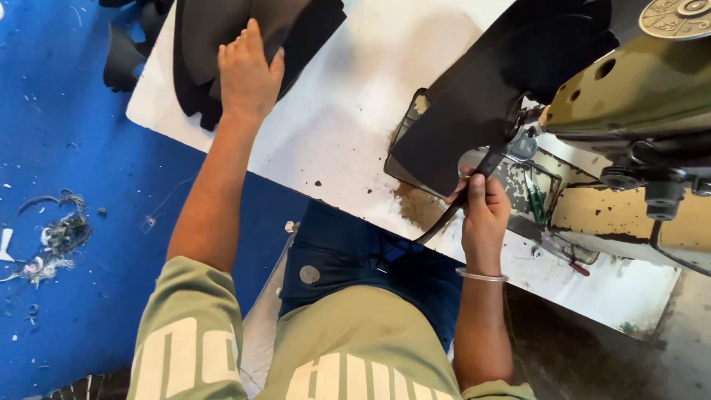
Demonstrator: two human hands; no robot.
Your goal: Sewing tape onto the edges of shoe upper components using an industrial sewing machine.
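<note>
My left hand [247, 74] lies flat on a stack of black cut pieces [211, 30] at the far left corner of the white table [355, 96], fingers spread on the top piece. Close to the needle area of an old olive-coloured sewing machine [644, 89], my right hand [483, 211] pinches a narrow black strap [452, 211]. The strap runs from the machine's foot down toward my lap. A large black piece [459, 122] lies under the machine's head, just above my right hand.
The table top is stained with brown spots near the machine's metal bed plate [518, 185]. A small red-handled tool [578, 268] lies at the table's near edge. The blue floor [67, 148] at the left carries thread scraps and offcuts [55, 237].
</note>
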